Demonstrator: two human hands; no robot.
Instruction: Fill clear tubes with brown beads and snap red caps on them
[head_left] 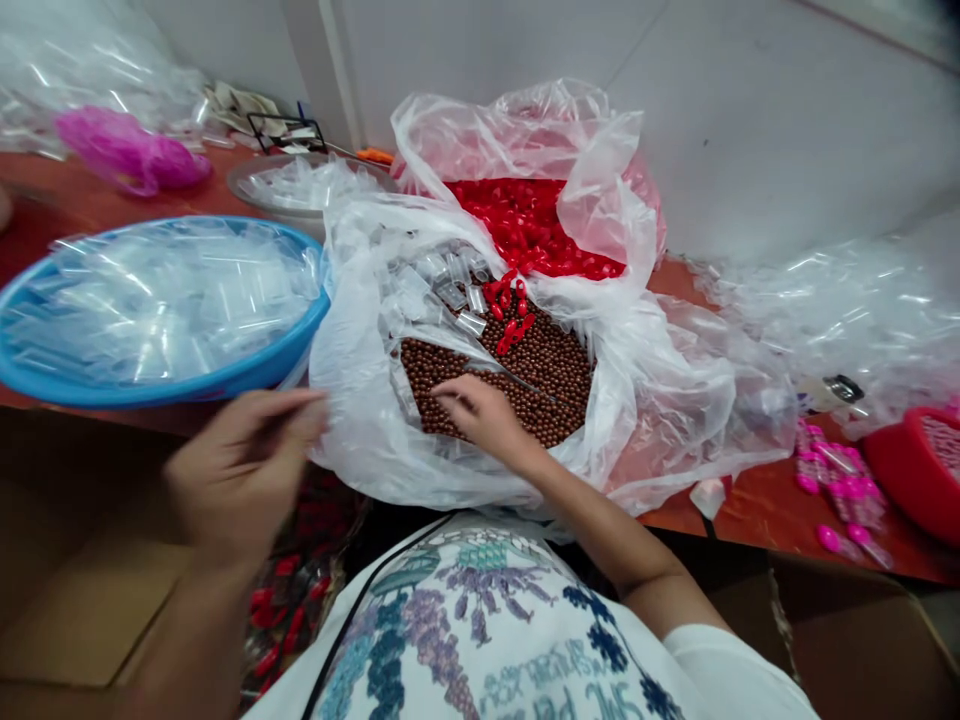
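My left hand [244, 470] is at the left edge of a white plastic bag [341, 410], blurred, with thumb and fingers drawn together in a pinch. Whatever may be between those fingertips is too small and smeared to make out. Inside the bag lies a mass of small shiny brown beads [551, 400]. Over the near left part of these beads, my right hand [484, 412] points its bent fingers downward, slightly apart, holding nothing I can see. Clear plastic tubes [454, 290] and several red caps [514, 325] rest on top of the beads.
A blue basin [225, 385] heaped with clear plastic pieces [172, 300] stands left. Behind, another bag holds many red pieces [517, 220]. Pink-capped tubes [840, 480] and a red bowl [911, 480] sit right. Cardboard boxes [82, 600] stand below the table edge.
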